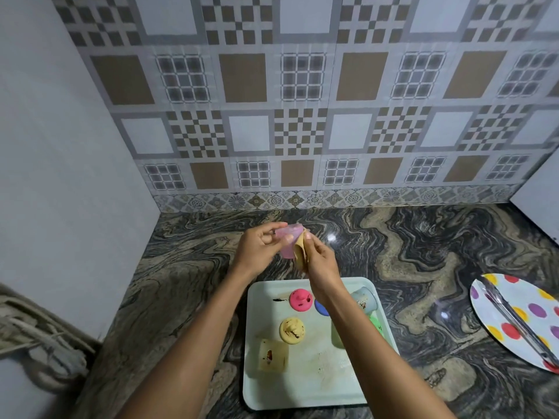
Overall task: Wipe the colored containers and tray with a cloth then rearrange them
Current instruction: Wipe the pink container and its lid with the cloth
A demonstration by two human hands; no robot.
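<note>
Above the marbled dark stone worktop (408,237), at twelve o'clock from the pale green plastic tray (257,385), the left hand (257,247) pinches a translucent pink plastic cup (287,240), mouth apparently tipped toward three o'clock, where the right hand (320,255) presses a tan cloth (299,255) against it.

Counting one pale green rectangular plastic tray (252,352) at 6 o'clock. Counting four small plastic containers: one translucent pink (288,241), one pale yellow (271,355), one pale blue (364,298), one light green (338,335). Counting four round lids: pink (300,299), yellow (292,329), blue (320,308), green (377,325). Counting one tan cloth (300,255), and one polka-dot round plate (527,308) at 3 o'clock carrying one pair of metal tongs (511,319).
</note>
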